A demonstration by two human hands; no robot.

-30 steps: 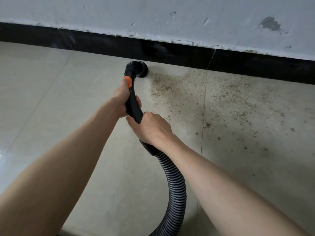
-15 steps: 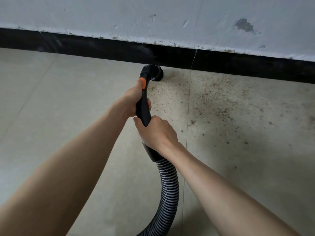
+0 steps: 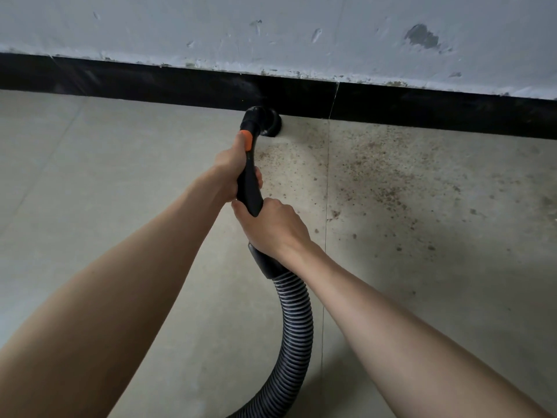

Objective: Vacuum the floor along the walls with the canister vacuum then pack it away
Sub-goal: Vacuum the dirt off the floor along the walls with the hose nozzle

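- Both hands curl round the black plastic vacuum handle (image 3: 249, 184), left hand (image 3: 230, 170) ahead by its orange button, right hand (image 3: 271, 227) behind, as the round black brush nozzle (image 3: 266, 122) meets the black skirting board (image 3: 150, 82).
- Step in hand, by appearance: vacuuming along the wall.
- Next move likely calls for sweeping right across the brown grit (image 3: 376, 176) on the pale tiled floor (image 3: 90, 176).
- The ribbed grey-black hose (image 3: 297, 327) runs off-frame; the canister is unseen.

Nozzle (image 3: 265, 122) at 12 o'clock against baseboard (image 3: 150, 82); debris (image 3: 376, 176) on floor (image 3: 90, 191) at 2 o'clock; hose (image 3: 294, 336) trailing toward 6 o'clock.
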